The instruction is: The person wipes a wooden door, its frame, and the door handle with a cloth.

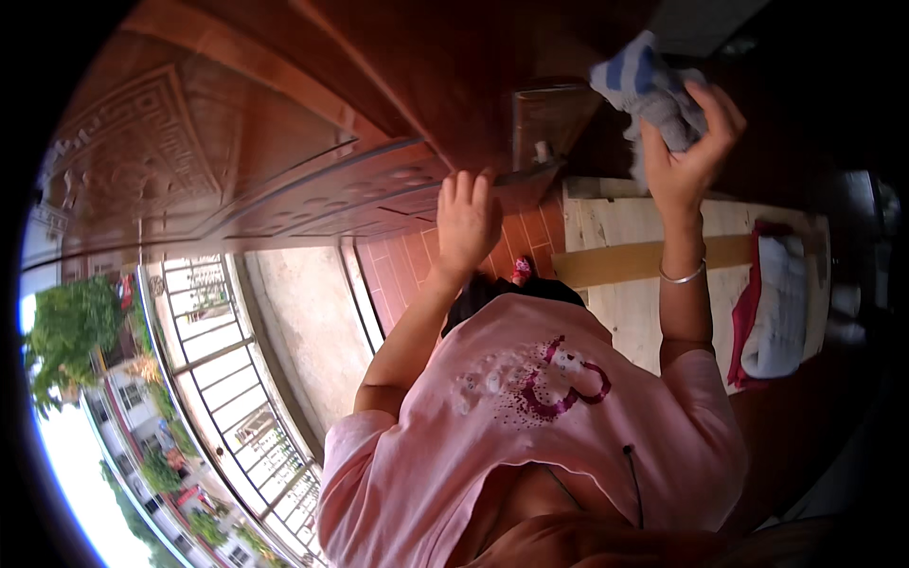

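My right hand [685,142] is raised at the upper right, its thumb and fingers closed on a crumpled grey cloth [667,117] with blue and white stripes at one end. A metal bangle circles that wrist. My left hand [469,213] rests with bent fingers at the edge of a carved reddish-brown wooden door [398,177], near the middle of the view; I see nothing held in it, though its palm is hidden. A small light-coloured knob or latch part [543,151] shows between the two hands, on the dark wood.
Below my right arm lies a pale wooden board bed [625,305] with a brown strip across it and a folded white quilt [775,305] on red cloth. Reddish tiles [405,270] cover the floor. A balcony with metal railings [227,383] stands at the left, with trees and buildings beyond.
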A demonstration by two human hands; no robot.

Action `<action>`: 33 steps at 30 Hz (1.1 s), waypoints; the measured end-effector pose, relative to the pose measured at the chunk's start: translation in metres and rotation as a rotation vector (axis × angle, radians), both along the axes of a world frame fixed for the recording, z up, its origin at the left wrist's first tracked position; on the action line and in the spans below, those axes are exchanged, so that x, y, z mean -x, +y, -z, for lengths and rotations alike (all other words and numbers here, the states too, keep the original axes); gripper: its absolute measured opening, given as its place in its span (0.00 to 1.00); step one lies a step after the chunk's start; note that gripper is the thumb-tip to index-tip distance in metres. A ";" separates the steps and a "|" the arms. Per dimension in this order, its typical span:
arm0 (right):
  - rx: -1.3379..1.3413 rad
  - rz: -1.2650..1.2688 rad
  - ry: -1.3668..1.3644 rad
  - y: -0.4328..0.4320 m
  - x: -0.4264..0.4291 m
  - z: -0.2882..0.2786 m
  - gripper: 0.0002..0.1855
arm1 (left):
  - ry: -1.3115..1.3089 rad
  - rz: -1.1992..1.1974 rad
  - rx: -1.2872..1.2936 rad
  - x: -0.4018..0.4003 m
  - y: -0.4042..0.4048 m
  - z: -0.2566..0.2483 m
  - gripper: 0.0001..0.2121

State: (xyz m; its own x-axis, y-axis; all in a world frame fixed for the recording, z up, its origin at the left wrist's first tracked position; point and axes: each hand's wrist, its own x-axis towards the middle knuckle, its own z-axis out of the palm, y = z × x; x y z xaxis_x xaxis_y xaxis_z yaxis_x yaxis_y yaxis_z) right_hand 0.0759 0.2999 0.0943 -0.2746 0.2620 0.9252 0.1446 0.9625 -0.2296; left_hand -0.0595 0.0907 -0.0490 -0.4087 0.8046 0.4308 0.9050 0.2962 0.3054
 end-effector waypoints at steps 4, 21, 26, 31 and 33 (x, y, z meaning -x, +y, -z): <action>-0.129 0.059 -0.085 -0.018 0.024 -0.005 0.18 | -0.063 0.007 -0.073 -0.009 -0.002 -0.025 0.21; -0.331 -0.393 0.209 -0.002 0.084 0.037 0.22 | -0.008 -0.076 -0.121 -0.028 0.007 0.015 0.25; -0.386 -0.058 -0.056 -0.012 0.063 0.027 0.30 | 0.026 -0.074 -0.118 -0.025 0.001 0.017 0.28; -0.408 -0.050 -0.075 -0.015 0.059 0.023 0.31 | 0.043 0.034 -0.016 -0.017 -0.002 0.014 0.30; -0.391 -0.049 -0.082 -0.011 0.058 0.025 0.32 | 0.049 0.075 0.006 -0.015 -0.001 0.013 0.31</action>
State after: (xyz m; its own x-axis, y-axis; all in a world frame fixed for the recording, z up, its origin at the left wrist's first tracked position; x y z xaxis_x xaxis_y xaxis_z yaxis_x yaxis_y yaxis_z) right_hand 0.0180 0.2886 0.0694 -0.3556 -0.1204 0.9269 0.0988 0.9813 0.1654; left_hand -0.0446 0.0893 -0.0624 -0.3262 0.8348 0.4436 0.9384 0.2293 0.2586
